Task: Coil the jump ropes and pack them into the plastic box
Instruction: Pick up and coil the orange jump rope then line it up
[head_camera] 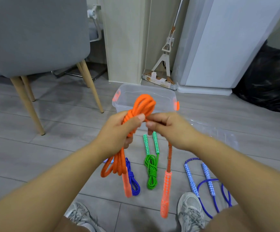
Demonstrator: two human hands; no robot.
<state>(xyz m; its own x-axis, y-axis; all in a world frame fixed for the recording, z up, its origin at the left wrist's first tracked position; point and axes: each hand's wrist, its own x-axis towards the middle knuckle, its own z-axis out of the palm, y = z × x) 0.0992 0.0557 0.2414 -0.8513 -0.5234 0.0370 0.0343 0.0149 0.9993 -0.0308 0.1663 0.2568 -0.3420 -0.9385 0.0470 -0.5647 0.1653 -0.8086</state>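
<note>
The plastic box [159, 95] has its near wall hidden behind the left hand [119, 129], the right hand [169, 128] and the orange rope [144, 104]. A blue rope [136, 188] lies partly behind the hanging loops (its handles barely show). The chair [35, 30] runs off the frame.

Plastic box [165, 97] sits on the floor [60, 148] mid-frame, straight behind the rope bundle [144, 102] that the left hand [119, 129] and right hand [171, 128] hold up. Chair [35, 34] upper left, mop [167, 47] behind the box, bag [268, 77] far right. Down on the floor: left rope [133, 180] and middle rope [151, 171] lower centre, right rope [207, 185] lower right, beside a shoe [191, 210].
</note>
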